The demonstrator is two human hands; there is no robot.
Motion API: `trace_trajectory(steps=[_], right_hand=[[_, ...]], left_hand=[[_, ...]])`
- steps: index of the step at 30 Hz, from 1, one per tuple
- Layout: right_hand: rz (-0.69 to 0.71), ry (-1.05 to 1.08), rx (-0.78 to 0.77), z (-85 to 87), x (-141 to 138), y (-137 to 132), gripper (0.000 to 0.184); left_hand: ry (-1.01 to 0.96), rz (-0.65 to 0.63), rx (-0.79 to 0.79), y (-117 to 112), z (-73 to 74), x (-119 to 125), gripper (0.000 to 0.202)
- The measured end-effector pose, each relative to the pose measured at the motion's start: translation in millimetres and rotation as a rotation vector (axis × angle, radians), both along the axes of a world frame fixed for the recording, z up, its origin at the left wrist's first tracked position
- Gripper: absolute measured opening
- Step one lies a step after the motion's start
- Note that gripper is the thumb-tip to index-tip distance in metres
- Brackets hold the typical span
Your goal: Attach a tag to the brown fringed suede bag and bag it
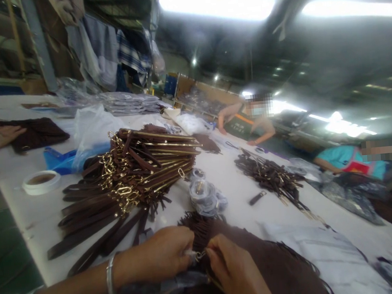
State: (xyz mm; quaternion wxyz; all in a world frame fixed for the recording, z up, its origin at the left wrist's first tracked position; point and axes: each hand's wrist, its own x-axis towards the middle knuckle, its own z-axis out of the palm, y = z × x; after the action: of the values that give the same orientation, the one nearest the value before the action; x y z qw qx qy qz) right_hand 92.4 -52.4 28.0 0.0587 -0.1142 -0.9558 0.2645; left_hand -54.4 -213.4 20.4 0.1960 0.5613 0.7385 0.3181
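Note:
Low in the middle, my left hand [167, 252], with a silver bangle [110, 278] on its wrist, is closed around a small piece of metal hardware [199, 255] with a whitish, wrapped-looking end. My right hand [232, 265] pinches the other side of that hardware between thumb and fingers. Its exact kind is blurred. Beneath both hands lies a dark brown fringed bag [271, 264], partly covered by the right hand. Clear plastic wrapping [180, 283] lies below my left hand.
Brown straps with gold hardware [149, 165] are heaped ahead. Plastic-wrapped rolls [207, 196], a tape roll [41, 182], a blue tape dispenser [60, 161] and a darker strap pile [270, 172] share the white table [236, 216]. Another person's hand [1, 136] is at left; co-workers sit across.

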Motion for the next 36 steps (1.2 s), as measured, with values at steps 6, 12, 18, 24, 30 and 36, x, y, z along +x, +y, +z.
trace_trajectory(steps=[6, 12, 18, 24, 30, 36], right_hand=[[0.028, -0.015, 0.02, -0.2, -0.4, -2.3, 0.016], [0.05, -0.023, 0.005, 8.7, -1.1, -0.2, 0.015], [-0.016, 0.046, 0.017, -0.1, 0.0, 5.3, 0.021], [-0.007, 0.112, 0.013, -13.3, 4.4, 8.7, 0.02], [0.02, 0.082, -0.027, -8.1, 5.0, 9.2, 0.023], [0.087, 0.005, -0.032, -6.4, 3.4, 14.5, 0.018]], left_hand=[[0.001, -0.007, 0.006, 1.1, 4.7, -0.6, 0.004], [-0.013, -0.022, 0.014, 3.5, 5.1, -2.9, 0.003], [-0.062, -0.016, 0.001, 4.7, 2.9, -1.9, 0.01], [-0.142, -0.01, -0.009, 3.3, 4.2, 0.4, 0.022], [-0.215, -0.067, -0.057, 2.9, 3.0, -1.1, 0.026], [-0.342, -0.02, -0.126, 7.7, -6.5, 0.2, 0.014]])
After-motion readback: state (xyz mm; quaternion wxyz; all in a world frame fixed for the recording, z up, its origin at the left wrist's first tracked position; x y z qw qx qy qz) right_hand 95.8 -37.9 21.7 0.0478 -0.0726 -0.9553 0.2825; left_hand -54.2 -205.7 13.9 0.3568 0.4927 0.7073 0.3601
